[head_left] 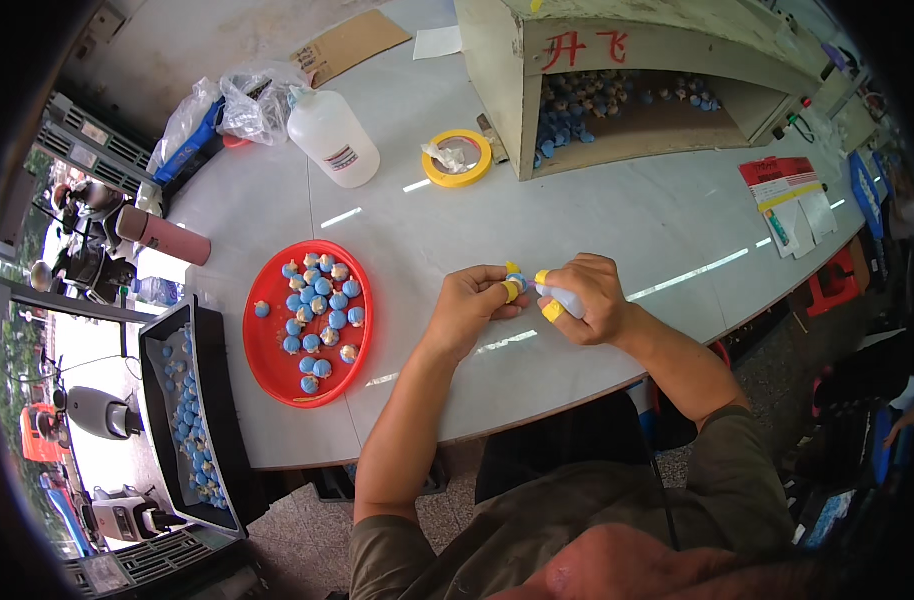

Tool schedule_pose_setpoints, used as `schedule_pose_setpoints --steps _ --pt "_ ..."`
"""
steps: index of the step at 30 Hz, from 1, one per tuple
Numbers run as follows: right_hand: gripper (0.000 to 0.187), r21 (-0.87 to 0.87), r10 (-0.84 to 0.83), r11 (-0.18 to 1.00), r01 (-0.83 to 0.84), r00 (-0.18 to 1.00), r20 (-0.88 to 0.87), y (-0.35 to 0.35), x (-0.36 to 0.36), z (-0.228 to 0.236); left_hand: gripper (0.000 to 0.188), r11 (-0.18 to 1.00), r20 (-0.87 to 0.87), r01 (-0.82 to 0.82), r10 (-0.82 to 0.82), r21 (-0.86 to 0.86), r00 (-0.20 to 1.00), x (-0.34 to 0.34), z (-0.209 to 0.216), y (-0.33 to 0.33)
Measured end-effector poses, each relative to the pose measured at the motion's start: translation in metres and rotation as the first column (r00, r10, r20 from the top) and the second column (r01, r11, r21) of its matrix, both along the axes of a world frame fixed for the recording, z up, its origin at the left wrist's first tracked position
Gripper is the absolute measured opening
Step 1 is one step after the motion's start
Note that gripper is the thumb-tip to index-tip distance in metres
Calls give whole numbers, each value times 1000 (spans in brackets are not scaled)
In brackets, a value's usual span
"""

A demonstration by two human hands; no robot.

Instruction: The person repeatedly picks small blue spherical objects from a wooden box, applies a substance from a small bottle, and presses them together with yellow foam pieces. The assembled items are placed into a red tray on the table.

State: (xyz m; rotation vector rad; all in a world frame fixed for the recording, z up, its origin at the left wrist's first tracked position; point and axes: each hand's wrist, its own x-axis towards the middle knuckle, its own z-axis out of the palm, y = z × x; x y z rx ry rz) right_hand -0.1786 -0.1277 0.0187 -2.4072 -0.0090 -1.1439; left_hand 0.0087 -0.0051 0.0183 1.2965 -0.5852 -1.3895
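My left hand (465,308) is closed over the middle of the table, pinching a small blue ball-like piece (517,280) between yellow-wrapped fingertips. Most of that piece is hidden by the fingers. Close by on its right, my right hand (602,296) wraps round a small whitish squeeze bottle (567,301), its tip pointing toward the blue piece. Yellow wraps cover fingers of this hand too. Whether the tip touches the piece cannot be made out. Left of my hands lies a round red tray (267,352) with several blue-and-beige balls (321,304) in it.
A black bin (235,440) of blue pieces stands at the left edge. Farther back are a translucent bottle (334,138), a yellow tape roll (489,160) and a pink tumbler (167,237). An open-fronted box (494,85) holding similar pieces stands at the back, with red-and-yellow paper (780,182) rightward.
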Motion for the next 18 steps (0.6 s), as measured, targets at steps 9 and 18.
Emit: schedule_pose_setpoints --steps 9,18 --pt "28 11 -13 1000 13 1000 17 0 3 -1 32 1000 10 18 -18 -2 1000 0 1 1" --pt "28 19 -7 1000 6 1000 20 0 1 2 31 1000 -15 1 -1 17 1000 -1 8 0"
